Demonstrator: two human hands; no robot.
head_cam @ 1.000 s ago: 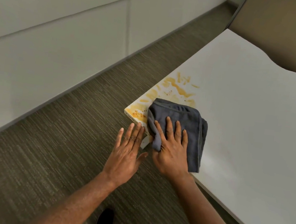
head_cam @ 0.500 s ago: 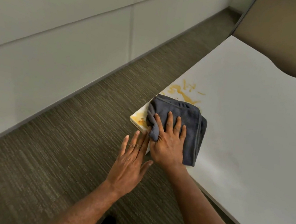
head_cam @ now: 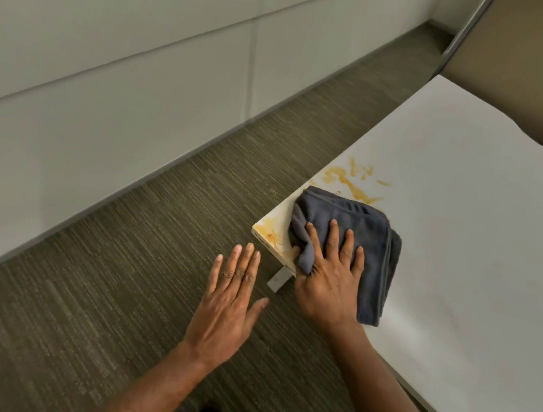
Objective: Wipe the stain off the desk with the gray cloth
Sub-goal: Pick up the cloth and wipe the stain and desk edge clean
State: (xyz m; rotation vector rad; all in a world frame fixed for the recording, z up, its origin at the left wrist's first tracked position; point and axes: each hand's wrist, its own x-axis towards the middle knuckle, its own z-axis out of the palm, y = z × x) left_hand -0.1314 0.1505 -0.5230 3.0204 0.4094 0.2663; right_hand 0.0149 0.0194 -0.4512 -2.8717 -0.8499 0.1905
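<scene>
At the near-left corner of the desk (head_cam: 466,238) we log: gray cloth (head_cam: 364,223), folded, pressed under our right hand's (head_cam: 329,282) spread, straight fingers; stain (head_cam: 352,182) streaks just beyond those fingertips along the left edge; left hand (head_cam: 225,310) open, off the desk.

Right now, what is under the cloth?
The cloth lies on a corner of the desk, pressed flat by the right hand. Yellow stain shows past its far edge and at the near corner. Whether stain runs beneath it cannot be seen; the cloth covers that patch.
</scene>
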